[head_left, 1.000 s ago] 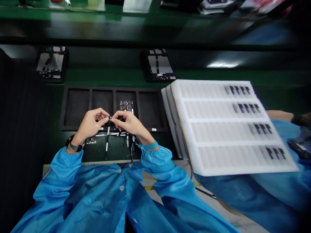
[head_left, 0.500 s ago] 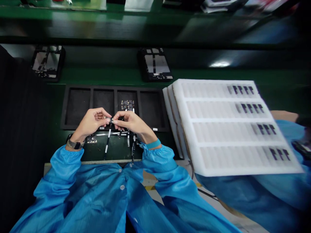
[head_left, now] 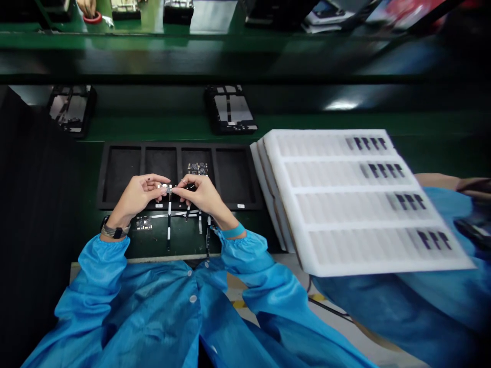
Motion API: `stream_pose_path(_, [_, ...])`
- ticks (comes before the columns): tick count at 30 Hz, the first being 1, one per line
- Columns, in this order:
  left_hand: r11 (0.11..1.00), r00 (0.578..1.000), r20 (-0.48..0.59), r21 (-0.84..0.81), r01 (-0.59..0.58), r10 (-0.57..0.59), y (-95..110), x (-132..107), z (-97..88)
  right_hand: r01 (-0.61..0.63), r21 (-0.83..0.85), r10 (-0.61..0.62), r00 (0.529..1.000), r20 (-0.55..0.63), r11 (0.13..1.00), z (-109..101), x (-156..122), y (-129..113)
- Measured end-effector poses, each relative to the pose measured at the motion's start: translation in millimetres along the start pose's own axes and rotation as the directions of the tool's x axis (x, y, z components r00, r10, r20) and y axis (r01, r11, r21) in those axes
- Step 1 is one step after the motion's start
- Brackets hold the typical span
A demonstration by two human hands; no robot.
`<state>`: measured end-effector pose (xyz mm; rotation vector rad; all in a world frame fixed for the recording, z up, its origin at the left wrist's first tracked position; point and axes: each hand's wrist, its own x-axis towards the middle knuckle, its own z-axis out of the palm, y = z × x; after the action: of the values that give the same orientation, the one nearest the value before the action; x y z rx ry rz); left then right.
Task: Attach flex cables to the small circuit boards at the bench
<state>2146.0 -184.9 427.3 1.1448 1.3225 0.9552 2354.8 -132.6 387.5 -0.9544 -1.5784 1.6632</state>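
In a pinch, my left hand (head_left: 143, 193) holds a small circuit board (head_left: 165, 188) over the front edge of a black tray (head_left: 140, 174). From the board a black-and-white flat ribbon cable (head_left: 169, 220) hangs straight down. My right hand (head_left: 203, 195) is closed, thumb and finger pressed at the board's right edge. Another dark piece shows under its fingers, partly hidden. Behind that hand, several circuit boards (head_left: 197, 168) lie in a tray compartment, with ribbon cables (head_left: 200, 222) trailing over the front. A loose board (head_left: 144, 223) rests on the green bench below my left hand.
A white foam tray (head_left: 291, 199) with rows of slots and several black parts stands tilted at right, beside a person in a blue sleeve (head_left: 447, 204). Two black devices (head_left: 72, 110) (head_left: 232, 108) sit at the back. A dark stack (head_left: 34, 214) borders the left.
The board between my fingers has turned to show a brighter, wider face, and my right fingertips have shifted to its right edge. The whole view has moved slightly.
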Motion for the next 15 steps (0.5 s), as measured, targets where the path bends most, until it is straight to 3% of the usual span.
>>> stream_pose_path(6, [0.998, 0.998, 0.012, 0.013, 0.062, -0.062, 5.4, 5.4, -2.4, 0.146, -0.122, -0.157, 0.984, -0.089, 0.982, -2.6, 1.7, -3.9])
stream_pose_path(11, [0.995, 1.000, -0.011, 0.099, 0.018, -0.017, 24.6, 10.5, -2.0, 0.101, 0.044, -0.097, 0.992, -0.081, 0.994, -11.0, 2.1, -8.7])
stream_pose_path(15, [0.981, 1.000, -0.022, 0.195, -0.012, 0.017, 46.2, 18.6, -0.7, 0.081, 0.121, -0.055, 0.977, -0.205, 0.989, -14.1, 5.8, -7.0])
